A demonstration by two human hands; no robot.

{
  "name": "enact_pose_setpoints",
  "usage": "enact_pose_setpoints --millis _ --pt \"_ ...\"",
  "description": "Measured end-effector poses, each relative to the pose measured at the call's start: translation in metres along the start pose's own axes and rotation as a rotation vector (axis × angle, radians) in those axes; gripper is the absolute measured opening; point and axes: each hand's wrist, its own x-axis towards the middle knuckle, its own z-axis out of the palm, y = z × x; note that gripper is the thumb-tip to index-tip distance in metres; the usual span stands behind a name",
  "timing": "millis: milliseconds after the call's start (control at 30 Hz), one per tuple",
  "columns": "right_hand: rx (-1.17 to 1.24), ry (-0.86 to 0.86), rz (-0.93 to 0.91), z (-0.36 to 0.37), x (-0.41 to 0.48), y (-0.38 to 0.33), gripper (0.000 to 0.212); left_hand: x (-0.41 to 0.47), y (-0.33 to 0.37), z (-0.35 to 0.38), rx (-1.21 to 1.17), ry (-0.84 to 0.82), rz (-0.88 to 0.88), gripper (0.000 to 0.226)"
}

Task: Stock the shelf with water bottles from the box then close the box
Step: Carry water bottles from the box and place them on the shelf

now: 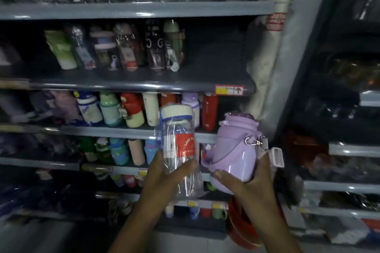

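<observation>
The left hand's fingers are wrapping round the lower body of a clear water bottle, thumb on its left side and fingertips pressing across the front just under the red label. The left hand is holding this bottle upright, its white cap rising in front of the third shelf down. Just to the right, the right hand is cupping a lilac bottle from below, thumb lying across the near lower edge and the other fingers curling behind the right side (mostly hidden). The lilac bottle is tilting to the right, its strap looping round the body and a metal clip hanging at its shoulder. The two bottles are sitting close together, whether touching I cannot tell. Beyond them, the grey shelves are carrying rows of coloured bottles, with a bare stretch at the right end of the second shelf. The box is not showing.
</observation>
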Motion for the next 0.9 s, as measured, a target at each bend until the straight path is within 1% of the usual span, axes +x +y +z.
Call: enact_pose_setpoints --millis 67,167,267,333,367,400,467,500,533,567,633,667,700,733,767,800,867,900 --pt "0.021 -0.034 0.005 0.016 0.044 -0.005 0.081 0.035 0.009 0.000 -0.010 0.012 0.006 0.055" --pt "0.033 -0.082 -0.022 0.036 0.111 -0.018 0.083 0.087 0.024 -0.001 0.002 0.038 0.037 0.041" --pt "0.037 -0.114 -0.044 0.049 0.172 -0.030 0.078 0.140 0.045 -0.004 0.042 0.037 0.104 0.045" --pt "0.026 -0.106 -0.049 0.053 0.209 -0.039 0.073 0.171 0.061 -0.003 0.057 0.030 0.107 0.037" --pt "0.013 -0.096 -0.041 0.056 0.228 -0.042 0.067 0.186 0.070 -0.002 0.058 0.025 0.106 0.033" --pt "0.020 -0.078 -0.036 0.058 0.244 -0.047 0.058 0.201 0.077 -0.003 0.070 0.010 0.106 0.036" --pt "0.078 -0.030 -0.034 0.062 0.279 -0.050 0.029 0.235 0.090 -0.002 0.094 -0.023 0.067 0.043" --pt "0.104 -0.015 -0.025 0.063 0.296 -0.052 0.019 0.253 0.095 -0.002 0.105 -0.031 0.050 0.044" --pt "0.129 -0.018 -0.008 0.066 0.310 -0.055 0.013 0.272 0.099 0.000 0.114 -0.048 0.037 0.040" --pt "0.157 -0.029 0.008 0.067 0.325 -0.056 0.013 0.291 0.103 0.002 0.116 -0.062 0.017 0.034" --pt "0.209 -0.033 0.051 0.071 0.351 -0.060 0.021 0.325 0.109 0.008 0.086 -0.076 -0.008 0.017" --pt "0.216 -0.014 0.070 0.074 0.363 -0.064 0.022 0.341 0.110 0.011 0.070 -0.079 -0.007 0.011" --pt "0.214 0.024 0.076 0.076 0.376 -0.064 0.024 0.355 0.109 0.013 0.070 -0.096 0.003 0.013" --pt "0.229 0.059 0.086 0.077 0.389 -0.063 0.029 0.366 0.109 0.015 0.070 -0.134 0.020 0.022" --pt "0.244 0.088 0.101 0.079 0.403 -0.061 0.040 0.376 0.109 0.017 0.071 -0.167 0.023 0.033" --pt "0.249 0.107 0.112 0.082 0.416 -0.060 0.052 0.385 0.109 0.020 0.068 -0.193 0.021 0.039" --pt "0.207 0.144 0.121 0.086 0.441 -0.054 0.081 0.404 0.106 0.026 0.065 -0.232 0.029 0.035" --pt "0.187 0.159 0.133 0.086 0.451 -0.052 0.091 0.413 0.106 0.029 0.075 -0.234 0.036 0.036"
